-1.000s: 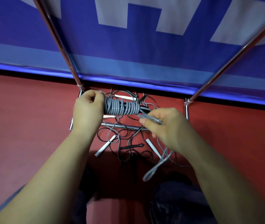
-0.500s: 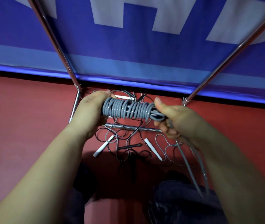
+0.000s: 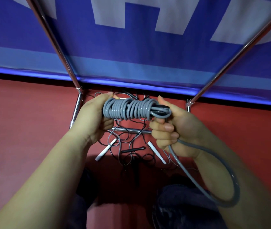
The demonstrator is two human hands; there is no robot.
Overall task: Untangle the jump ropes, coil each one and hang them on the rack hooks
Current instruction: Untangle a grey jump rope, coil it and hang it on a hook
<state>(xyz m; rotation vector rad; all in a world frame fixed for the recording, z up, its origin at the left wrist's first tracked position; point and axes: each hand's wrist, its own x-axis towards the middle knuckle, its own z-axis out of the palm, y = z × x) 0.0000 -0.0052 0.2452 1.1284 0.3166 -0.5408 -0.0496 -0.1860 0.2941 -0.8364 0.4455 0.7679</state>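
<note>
The left hand (image 3: 95, 119) clutched the grey rope coil (image 3: 129, 109); the right hand (image 3: 174, 129) gripped its loose tail beside it. Snug, even wraps toward that end seemed wisest.

The floor (image 3: 24, 129) is red and meets a blue and white banner (image 3: 139, 47) along its far edge. A chrome rack (image 3: 75, 111) stands on it, its low crossbar (image 3: 128, 129) running just above the surface and two slanted poles rising from the base. Around and under the crossbar lies a tangle of thin ropes (image 3: 128, 142), looped over one another. Among the loops lie two white handles (image 3: 106, 149), apart and angled, and between them a black handle (image 3: 132, 149).
</note>
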